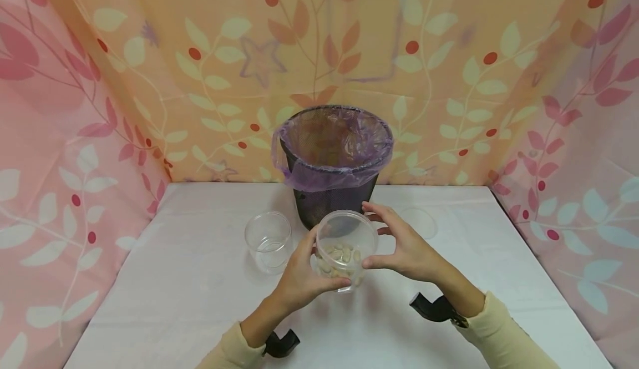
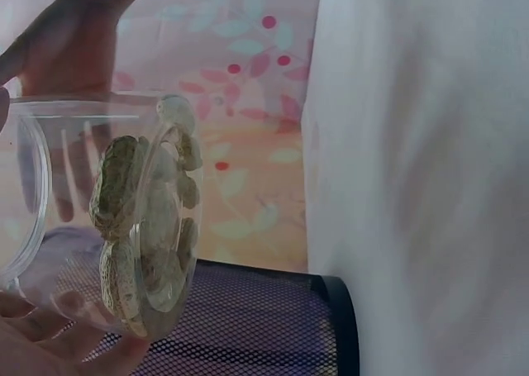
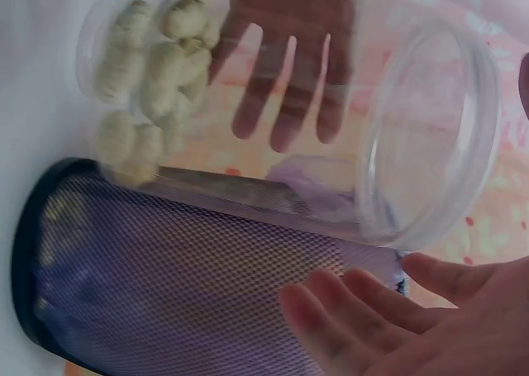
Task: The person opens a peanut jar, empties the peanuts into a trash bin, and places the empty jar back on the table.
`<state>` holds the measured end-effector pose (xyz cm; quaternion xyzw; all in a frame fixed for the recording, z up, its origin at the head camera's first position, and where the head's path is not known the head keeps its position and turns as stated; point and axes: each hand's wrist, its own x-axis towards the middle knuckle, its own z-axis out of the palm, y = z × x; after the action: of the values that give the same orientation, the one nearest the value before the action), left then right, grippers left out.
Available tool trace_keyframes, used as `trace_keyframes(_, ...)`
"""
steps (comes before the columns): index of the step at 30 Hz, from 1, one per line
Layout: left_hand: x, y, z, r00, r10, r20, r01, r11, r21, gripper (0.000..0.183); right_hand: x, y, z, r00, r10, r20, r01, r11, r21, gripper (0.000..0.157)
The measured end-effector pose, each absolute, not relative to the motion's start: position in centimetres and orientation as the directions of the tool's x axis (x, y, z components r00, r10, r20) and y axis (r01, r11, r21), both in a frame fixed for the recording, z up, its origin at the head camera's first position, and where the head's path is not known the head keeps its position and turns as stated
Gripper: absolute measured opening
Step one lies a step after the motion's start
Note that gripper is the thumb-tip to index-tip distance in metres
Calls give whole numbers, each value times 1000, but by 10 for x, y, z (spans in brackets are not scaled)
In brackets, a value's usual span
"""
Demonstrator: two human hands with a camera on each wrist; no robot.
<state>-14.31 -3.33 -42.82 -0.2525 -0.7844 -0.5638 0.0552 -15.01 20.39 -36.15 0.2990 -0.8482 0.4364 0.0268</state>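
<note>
A clear plastic jar (image 1: 348,227) with unshelled peanuts (image 1: 344,255) in its bottom is held above the table, its open mouth tilted toward the head camera. My left hand (image 1: 304,280) grips it from the left, thumb across the near side. On the other side my right hand (image 1: 406,247) has its fingers spread by the rim; the right wrist view shows these fingers (image 3: 364,302) slightly apart from the jar wall. Several peanuts (image 2: 120,186) show through the jar in the left wrist view. Left of it stands a second clear jar (image 1: 269,241) without a lid.
Behind the hands stands a black mesh bin (image 1: 329,202) lined with a purple plastic bag (image 1: 339,177). A clear round lid (image 1: 420,223) lies on the white table (image 1: 189,280) at right. Patterned cloth (image 1: 209,80) closes off the back and both sides.
</note>
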Motion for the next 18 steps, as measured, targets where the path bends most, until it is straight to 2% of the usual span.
trace_keyframes(7,-141,-32,-428,-861,319,397,483,267,834,106,-149,196,-341,-788,-539,297,-592,532,-606,98)
trace_keyframes(18,-141,-31,-429,-885,276,375,449,297,843,99,-153,179,-337,-783,-549,291,-616,622,-484,97)
